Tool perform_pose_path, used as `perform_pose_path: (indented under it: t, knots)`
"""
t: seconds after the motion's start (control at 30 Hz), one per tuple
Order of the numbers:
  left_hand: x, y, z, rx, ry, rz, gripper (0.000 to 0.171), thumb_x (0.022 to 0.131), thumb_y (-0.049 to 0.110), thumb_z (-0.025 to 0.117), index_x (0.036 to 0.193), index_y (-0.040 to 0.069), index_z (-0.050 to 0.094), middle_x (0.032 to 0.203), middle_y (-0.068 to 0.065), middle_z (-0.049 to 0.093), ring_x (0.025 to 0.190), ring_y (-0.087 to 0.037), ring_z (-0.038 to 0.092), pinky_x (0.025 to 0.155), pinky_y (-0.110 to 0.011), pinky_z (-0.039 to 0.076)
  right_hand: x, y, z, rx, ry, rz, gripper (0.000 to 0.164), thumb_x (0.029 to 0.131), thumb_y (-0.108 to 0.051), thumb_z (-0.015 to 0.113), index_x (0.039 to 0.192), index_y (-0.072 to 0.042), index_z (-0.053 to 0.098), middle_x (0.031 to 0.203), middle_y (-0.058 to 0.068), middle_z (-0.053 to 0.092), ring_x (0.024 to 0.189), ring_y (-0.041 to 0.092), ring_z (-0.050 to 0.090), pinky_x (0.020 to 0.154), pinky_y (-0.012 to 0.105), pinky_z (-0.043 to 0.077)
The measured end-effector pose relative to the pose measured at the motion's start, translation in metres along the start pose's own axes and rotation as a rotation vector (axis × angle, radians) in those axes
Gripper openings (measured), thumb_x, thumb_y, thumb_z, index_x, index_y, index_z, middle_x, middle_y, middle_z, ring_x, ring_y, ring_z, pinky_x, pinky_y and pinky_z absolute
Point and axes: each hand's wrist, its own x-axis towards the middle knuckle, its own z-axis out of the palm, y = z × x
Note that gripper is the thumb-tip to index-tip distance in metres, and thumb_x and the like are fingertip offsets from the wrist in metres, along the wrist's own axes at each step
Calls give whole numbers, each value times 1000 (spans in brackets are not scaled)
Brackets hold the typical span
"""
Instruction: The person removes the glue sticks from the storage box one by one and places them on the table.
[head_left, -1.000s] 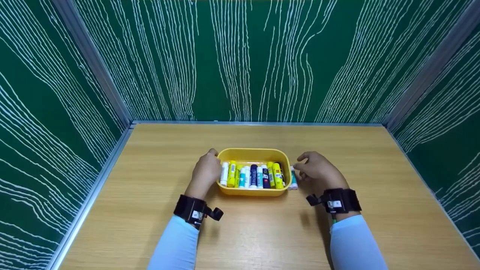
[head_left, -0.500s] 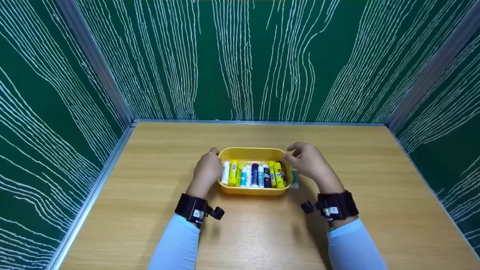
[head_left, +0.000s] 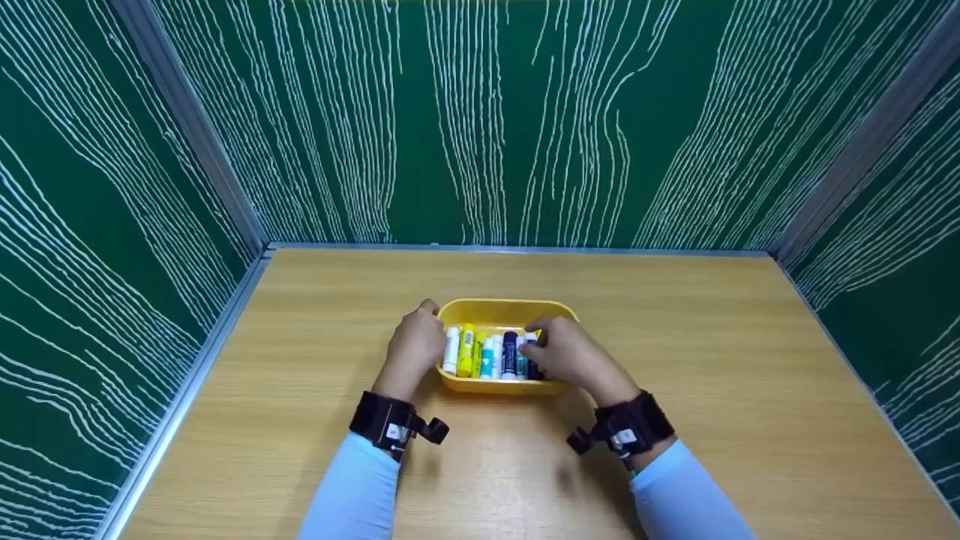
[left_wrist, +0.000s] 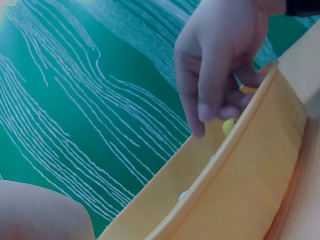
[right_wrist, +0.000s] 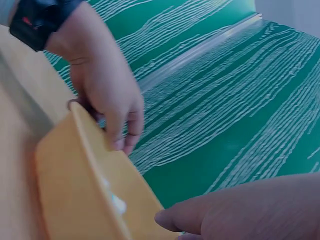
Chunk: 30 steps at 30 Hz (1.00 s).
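A yellow plastic basket [head_left: 480, 386] stands on the table, holding a row of glue sticks: white [head_left: 450, 350], yellow [head_left: 466, 350], teal and navy [head_left: 509, 354] ones. My left hand [head_left: 415, 341] holds the basket's left end; in the right wrist view its fingers [right_wrist: 118, 135] hang over the rim into the basket. Over the basket's right part reaches my right hand [head_left: 576, 356], fingers pointing down and loosely bent. Nothing shows between them in the left wrist view. The right hand hides the basket's right end and the glue sticks there.
A wooden table [head_left: 337, 285] carries the basket. Green panels [head_left: 517, 120] with white wavy lines rise behind and on both sides, joined by metal edging [head_left: 202, 142].
My right hand has moved left from beside the basket to above the glue sticks in it. The glue stick lying outside the right end is now hidden. My left hand stays put.
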Motion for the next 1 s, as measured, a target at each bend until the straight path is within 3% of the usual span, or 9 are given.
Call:
perform_pose_path:
  t: [0.13,0.23,0.33,0.47,0.6,0.73,1.0]
  knots:
    - [1,0,1,-11,-3,0,40,121,19,49,158,6,57,142,-20,76,122,-32,77,104,-48,64,5,0,10,-56,3,1,50,109,-27,79,151,-1,70,83,5,64,66,18,59,62,30,46]
    - [1,0,2,-11,-4,0,39,121,19,49,157,6,57,141,-20,77,120,-31,77,103,-48,64,6,-2,15,-74,-3,38,54,109,-28,79,155,-2,68,80,3,58,60,16,50,58,29,40]
    - [1,0,2,-9,-6,-4,40,121,19,49,158,6,57,141,-20,76,120,-31,77,103,-47,64,6,-5,20,-85,4,77,56,109,-30,79,157,-4,66,92,7,66,57,16,49,56,29,40]
    - [2,1,2,-14,-11,-15,41,121,19,48,159,6,56,144,-20,75,122,-30,76,106,-47,64,6,-9,26,-134,18,103,56,110,-32,78,158,-6,65,106,12,74,62,19,58,59,29,45]
    - [1,2,2,-22,-14,-33,41,122,19,48,160,6,55,146,-20,74,125,-30,76,107,-47,64,6,-10,31,-169,31,98,53,110,-33,78,155,-7,68,107,12,74,72,22,67,66,30,50]
    - [1,2,2,-19,-14,-44,41,122,19,48,160,6,55,146,-20,74,125,-31,76,107,-48,64,6,-10,35,-173,54,76,50,108,-31,81,150,-6,70,119,12,75,88,24,71,75,31,55]
    - [2,-2,2,-1,-14,-27,41,121,18,49,159,6,56,144,-19,75,123,-30,76,107,-48,63,5,-10,35,-186,57,62,49,105,-33,85,145,-9,69,127,13,75,109,28,66,103,43,58]
